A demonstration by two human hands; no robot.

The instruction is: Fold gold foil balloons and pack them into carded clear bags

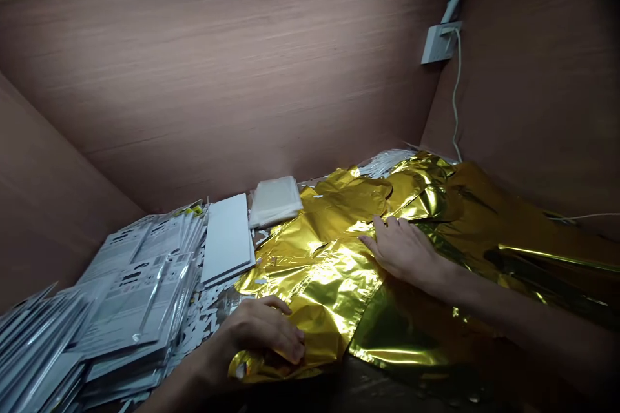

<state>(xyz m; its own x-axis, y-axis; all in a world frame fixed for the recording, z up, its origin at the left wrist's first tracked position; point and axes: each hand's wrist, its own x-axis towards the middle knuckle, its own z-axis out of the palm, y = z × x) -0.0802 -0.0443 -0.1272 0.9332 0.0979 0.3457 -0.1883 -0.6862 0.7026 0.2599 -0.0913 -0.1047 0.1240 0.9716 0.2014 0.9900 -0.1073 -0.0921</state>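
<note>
A pile of shiny gold foil pieces (334,251) covers the middle and right of the work surface. My left hand (264,329) rests at the near edge of the foil, fingers curled down and gripping its lower left corner. My right hand (404,248) lies flat on the foil further back, palm down and fingers stretched toward the left. Both forearms reach in from the bottom of the view.
Stacks of clear-wrapped grey packets (135,297) fill the left side. A white flat card stack (227,239) and a small clear bag bundle (275,201) lie behind the foil. Brown wooden walls (242,77) enclose the booth; a wall socket (438,42) with a white cable is at right.
</note>
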